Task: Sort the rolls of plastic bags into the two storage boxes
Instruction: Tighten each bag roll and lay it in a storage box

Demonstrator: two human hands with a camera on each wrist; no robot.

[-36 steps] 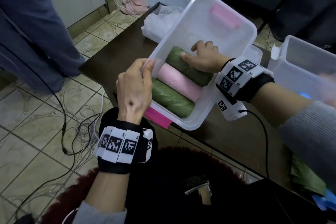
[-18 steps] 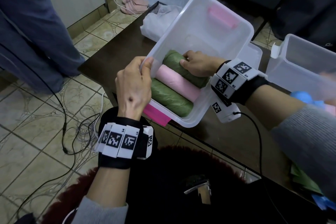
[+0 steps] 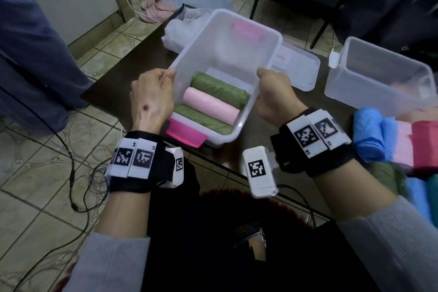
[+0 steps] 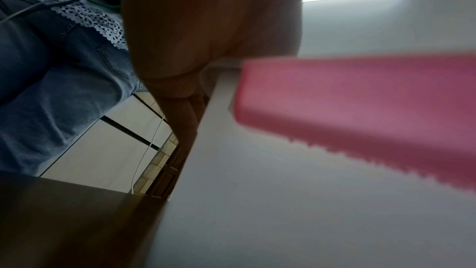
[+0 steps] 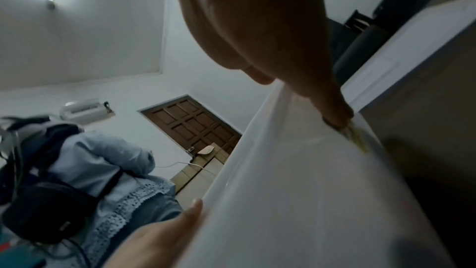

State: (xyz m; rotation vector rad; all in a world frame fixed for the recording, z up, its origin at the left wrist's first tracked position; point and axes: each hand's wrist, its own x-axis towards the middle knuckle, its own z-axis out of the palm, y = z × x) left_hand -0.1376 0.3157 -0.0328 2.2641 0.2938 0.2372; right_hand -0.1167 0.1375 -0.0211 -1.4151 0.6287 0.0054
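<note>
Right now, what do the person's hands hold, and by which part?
Both the left hand and right hand grip the storage box by its opposite side rims.

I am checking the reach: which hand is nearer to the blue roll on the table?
Right. The right hand grips the box's right rim, nearer the blue roll; the left hand grips its left rim.

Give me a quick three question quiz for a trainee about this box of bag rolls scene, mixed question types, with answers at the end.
1. True or false: both hands grip the rim of the storage box.
2. How many rolls lie in that box, and in what colour order from near to far?
3. Multiple choice: the blue roll lies A) in the held box, B) outside both boxes beside the right wrist, C) on the floor.

Key:
1. True: left hand and right hand each hold a side wall.
2. Three: green roll, pink roll, green roll.
3. B
</note>
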